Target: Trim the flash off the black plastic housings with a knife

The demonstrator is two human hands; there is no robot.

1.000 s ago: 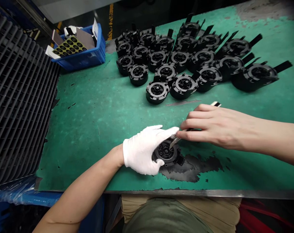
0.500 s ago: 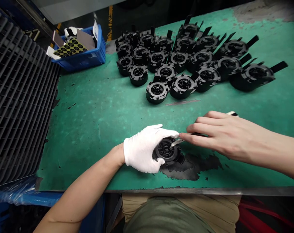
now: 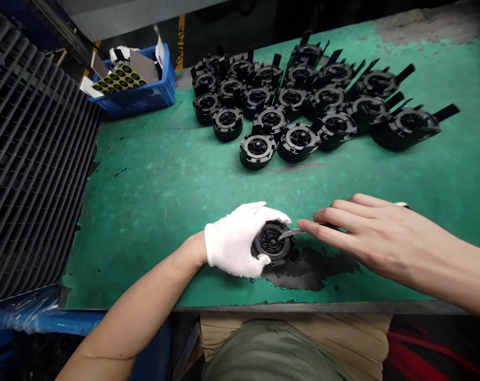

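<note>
My left hand [image 3: 238,241], in a white glove, is closed around the side of a round black plastic housing [image 3: 272,243] lying on the green mat. Its thumb and fingers curve about the rim, leaving the ribbed inner face showing upward. My bare right hand [image 3: 354,227] grips a craft knife [image 3: 291,232], its slim metal blade pointing left. The blade tip is over the inner face near the centre; whether it touches cannot be made out. Most of the knife's handle is hidden under my right fingers, with its end showing beyond the knuckles.
Several similar black housings [image 3: 258,148] with upright tabs stand in rows at the back. A blue bin [image 3: 135,100] with a sticker sheet and papers sits back left. Dark grey slatted racks [image 3: 29,159] line the left. The green mat [image 3: 145,201] is torn near the front edge.
My right hand has shifted slightly right and down with the knife, and its blade lies at a flatter angle. My left hand keeps hold of the housing in nearly the same place.
</note>
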